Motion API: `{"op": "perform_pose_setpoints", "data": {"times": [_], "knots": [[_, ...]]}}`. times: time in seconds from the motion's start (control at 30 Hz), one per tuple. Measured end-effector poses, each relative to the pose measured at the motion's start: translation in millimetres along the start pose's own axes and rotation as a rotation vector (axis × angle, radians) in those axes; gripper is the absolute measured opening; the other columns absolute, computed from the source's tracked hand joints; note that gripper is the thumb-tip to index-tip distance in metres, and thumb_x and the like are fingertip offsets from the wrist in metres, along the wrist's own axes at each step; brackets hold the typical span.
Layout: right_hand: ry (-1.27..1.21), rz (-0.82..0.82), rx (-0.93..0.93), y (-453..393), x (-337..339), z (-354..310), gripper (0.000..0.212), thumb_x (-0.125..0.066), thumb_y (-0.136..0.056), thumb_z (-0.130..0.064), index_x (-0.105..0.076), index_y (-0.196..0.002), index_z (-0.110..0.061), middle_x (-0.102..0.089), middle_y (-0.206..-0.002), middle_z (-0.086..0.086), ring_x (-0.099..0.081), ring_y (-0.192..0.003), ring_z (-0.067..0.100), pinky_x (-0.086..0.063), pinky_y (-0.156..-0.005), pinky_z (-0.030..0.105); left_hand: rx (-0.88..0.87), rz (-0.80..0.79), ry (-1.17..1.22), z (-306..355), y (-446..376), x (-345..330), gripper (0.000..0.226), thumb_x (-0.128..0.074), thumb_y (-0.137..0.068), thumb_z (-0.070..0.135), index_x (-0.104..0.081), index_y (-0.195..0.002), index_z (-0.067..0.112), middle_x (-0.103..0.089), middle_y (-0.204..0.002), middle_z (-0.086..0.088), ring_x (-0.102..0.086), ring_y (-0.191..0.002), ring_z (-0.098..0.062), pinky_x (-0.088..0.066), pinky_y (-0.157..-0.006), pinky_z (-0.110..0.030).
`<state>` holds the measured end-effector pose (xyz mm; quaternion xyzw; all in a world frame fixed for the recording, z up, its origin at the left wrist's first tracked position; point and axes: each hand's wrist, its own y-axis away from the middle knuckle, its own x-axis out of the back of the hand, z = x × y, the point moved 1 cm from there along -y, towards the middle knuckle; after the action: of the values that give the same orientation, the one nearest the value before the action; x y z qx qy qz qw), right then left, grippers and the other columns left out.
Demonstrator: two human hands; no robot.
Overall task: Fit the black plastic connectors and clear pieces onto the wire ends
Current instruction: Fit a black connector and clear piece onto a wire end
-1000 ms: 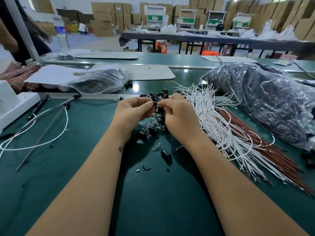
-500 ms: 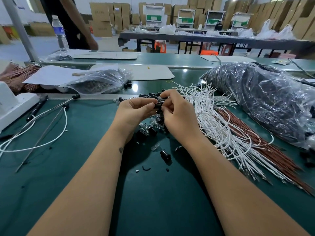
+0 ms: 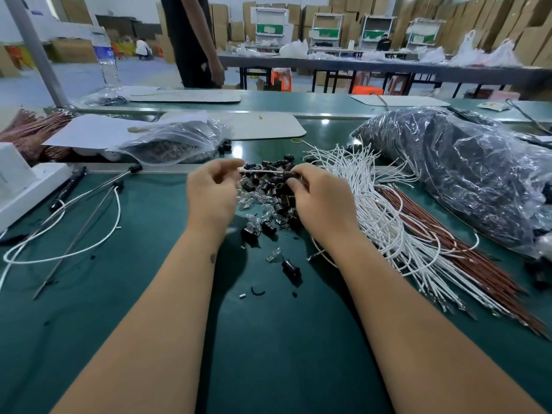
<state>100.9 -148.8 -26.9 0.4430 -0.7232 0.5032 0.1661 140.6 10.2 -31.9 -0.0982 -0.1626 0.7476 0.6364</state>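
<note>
Stretching level between the two hands, a thin white wire (image 3: 263,172) runs left to right just above the heap of small black plastic connectors (image 3: 276,192) and clear pieces (image 3: 257,209). The left hand (image 3: 210,194) pinches its left end with curled fingers; the right hand (image 3: 319,198) grips its right end, where a black connector (image 3: 291,175) sits on the wire. That heap lies on the dark green worktop (image 3: 149,294). Right of the heap fans a bundle of white wires (image 3: 388,216) beside brown wires (image 3: 466,258), both running away towards the lower right. Beyond them sits a large clear bag of dark parts (image 3: 463,174). Left of the heap lie looped white cable and metal rods (image 3: 74,231). Behind stand long tables and stacked cardboard boxes (image 3: 531,28); a person in black (image 3: 191,40) stands nearby.
</note>
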Motion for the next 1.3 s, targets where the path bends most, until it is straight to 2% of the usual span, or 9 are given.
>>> {"op": "perform_pose_setpoints", "data": {"times": [0.13, 0.3, 0.5, 0.6, 0.73, 0.9, 1.0, 1.1, 1.3], "knots": [[0.119, 0.051, -0.011, -2, 5, 7, 0.022, -0.055, -0.097, -0.025, -0.064, -0.117, -0.021, -0.07, -0.092, -0.005, -0.062, -0.083, 0.016, -0.029, -0.084, 0.029, -0.038, 0.251, -0.251, -5, -11, 17, 0.024, -0.054, -0.094, 0.002, -0.071, -0.093, 0.019, -0.069, -0.094, -0.003, -0.06, -0.07, -0.016, -0.047, -0.061, -0.027], [0.086, 0.037, 0.107, 2, 3, 0, 0.018, -0.056, -0.095, -0.015, -0.066, -0.109, -0.011, -0.069, -0.093, 0.004, -0.06, -0.083, 0.02, -0.043, -0.07, 0.029, -0.361, 0.198, -0.598, 4, 0, 7, 0.029, -0.054, -0.086, -0.001, -0.075, -0.095, 0.017, -0.064, -0.108, -0.002, -0.048, -0.11, -0.025, -0.03, -0.092, -0.032], [0.017, 0.034, 0.163, 3, 0, -8, 0.022, -0.05, -0.095, -0.014, -0.062, -0.114, -0.013, -0.067, -0.104, 0.004, -0.057, -0.096, 0.027, -0.04, -0.071, 0.033, -0.588, -0.222, -0.478, 14, 15, -22, 0.025, -0.053, -0.092, 0.0, -0.069, -0.111, 0.003, -0.065, -0.102, -0.011, -0.058, -0.095, -0.024, -0.041, -0.083, -0.023], [0.073, 0.055, 0.139, 3, 1, -4, 0.016, -0.05, -0.097, -0.019, -0.059, -0.109, -0.013, -0.064, -0.095, 0.003, -0.056, -0.085, 0.024, -0.033, -0.063, 0.03, -0.597, -0.168, -0.493, 13, 12, -17, 0.019, -0.059, -0.091, 0.002, -0.072, -0.105, 0.001, -0.068, -0.091, -0.012, -0.06, -0.084, -0.025, -0.046, -0.076, -0.03], [0.253, 0.049, 0.114, 0, 6, 2, 0.017, -0.047, -0.1, -0.022, -0.057, -0.11, -0.015, -0.062, -0.087, 0.002, -0.057, -0.074, 0.021, -0.048, -0.063, 0.034, -0.552, -0.022, -0.622, 6, 4, -4, 0.017, -0.059, -0.092, 0.005, -0.074, -0.099, 0.003, -0.071, -0.092, -0.011, -0.061, -0.089, -0.029, -0.047, -0.08, -0.035], [0.288, 0.083, 0.037, -2, 14, 11, 0.017, -0.048, -0.1, -0.02, -0.06, -0.108, -0.012, -0.058, -0.076, 0.001, -0.056, -0.064, 0.02, -0.047, -0.055, 0.031, -0.21, 0.24, -0.838, -7, -8, 19, 0.021, -0.055, -0.094, 0.016, -0.073, -0.105, 0.017, -0.069, -0.11, -0.005, -0.05, -0.109, -0.032, -0.03, -0.091, -0.041], [0.279, 0.072, 0.034, -2, 13, 11, 0.016, -0.048, -0.1, -0.019, -0.061, -0.106, -0.01, -0.059, -0.075, 0.001, -0.056, -0.065, 0.019, -0.05, -0.056, 0.033, -0.219, 0.183, -0.894, -5, -4, 15, 0.031, -0.052, -0.09, 0.008, -0.068, -0.114, 0.021, -0.064, -0.121, -0.001, -0.043, -0.117, -0.028, -0.023, -0.098, -0.043], [0.214, 0.073, 0.098, -1, 10, 4, 0.017, -0.049, -0.099, -0.018, -0.063, -0.107, -0.011, -0.064, -0.082, 0.003, -0.057, -0.07, 0.019, -0.045, -0.056, 0.028, -0.476, 0.016, -0.849, 6, 5, -5, 0.034, -0.052, -0.091, 0.015, -0.061, -0.123, 0.022, -0.062, -0.125, 0.002, -0.043, -0.123, -0.023, -0.02, -0.102, -0.04], [0.266, 0.053, 0.195, 2, 7, -5, 0.017, -0.047, -0.099, -0.017, -0.06, -0.109, -0.012, -0.057, -0.083, 0.0, -0.044, -0.068, 0.017, -0.027, -0.058, 0.027, -0.549, -0.131, -0.831, 6, 8, -13, 0.025, -0.046, -0.1, 0.02, -0.07, -0.097, 0.012, -0.07, -0.096, -0.006, -0.051, -0.098, -0.029, -0.035, -0.085, -0.038]]}}
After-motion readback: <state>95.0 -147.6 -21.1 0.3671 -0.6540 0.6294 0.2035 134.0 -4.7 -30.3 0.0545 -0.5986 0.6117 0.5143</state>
